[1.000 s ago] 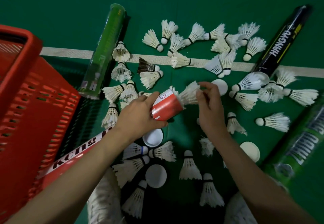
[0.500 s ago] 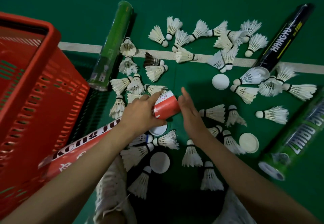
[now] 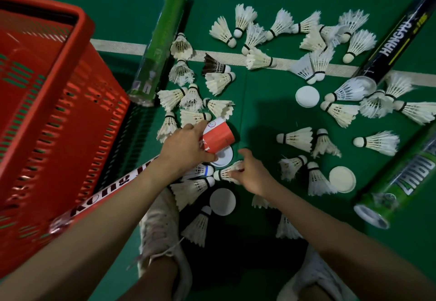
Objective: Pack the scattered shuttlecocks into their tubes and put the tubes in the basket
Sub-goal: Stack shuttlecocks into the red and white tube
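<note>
— About the left hand (image 3: 186, 146)?
— Curled round a long red-and-white cardboard tube (image 3: 218, 136), gripping it close to its far end. Holding it slanted, far end toward the upper right, lettered part passing under the forearm and along the side of the red plastic basket (image 3: 59, 102).
— And the right hand (image 3: 253, 173)?
— Low over the green court floor (image 3: 259, 116), just below the far end of that tube. Fingers curled on the feather skirt of one white feather shuttlecock (image 3: 225, 172), pinching it, cork pointing to the left. Thumb raised apart from the fingers.
— Touching the tube?
— Near it only, not touching. Impossible to tell whether lifted or lying on the floor.
— Where to find the remaining ones?
— Scattered on the floor: many other white shuttlecocks (image 3: 296, 139) ahead and to the right, with one black-feathered shuttlecock (image 3: 213, 66) just below the white court line (image 3: 118, 47).
— And more tubes?
— Three, all lying on the floor outside the basket: a dark green tube (image 3: 162, 41) just beside the basket, a black tube with pale lettering (image 3: 396, 34) at the upper right, a bright green tube (image 3: 401, 180) at the right.
— Anything else?
— Round white lids (image 3: 307, 96) loose among the shuttlecocks, one partly under the held tube. White shoes (image 3: 160, 218) at the bottom.
</note>
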